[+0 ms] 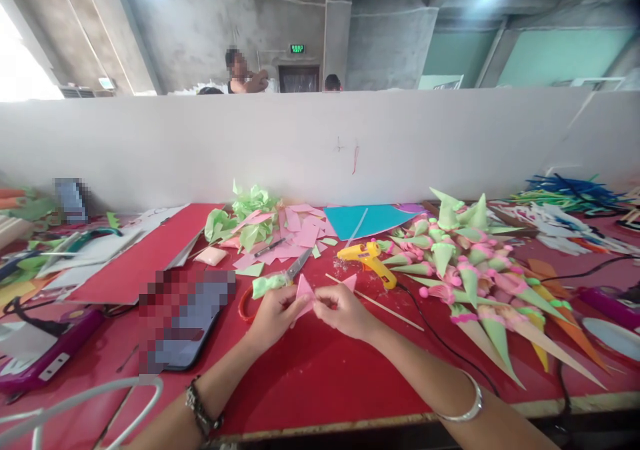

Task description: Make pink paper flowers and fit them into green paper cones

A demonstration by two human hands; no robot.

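A small piece of pink paper (305, 287) is pinched between the fingers of my left hand (274, 313). My right hand (346, 311) also grips the paper with thumb and forefinger, and a pink corner (351, 282) shows behind its knuckles. Just beyond my left hand lie scissors (299, 265) with red handles, one wrapped in green, blades pointing away. A yellow hot glue gun (369, 258) rests beyond my right hand, nozzle to the left. Thin wooden sticks (395, 311) lie beside that hand, partly hidden by it.
Pink paper scraps (304, 229) and crumpled green paper (253, 203) lie at the back. To the right is a heap of paper cones (470, 273) with pink trim. A phone (193, 327) lies left; a black cord (440, 337) crosses the red table (310, 393).
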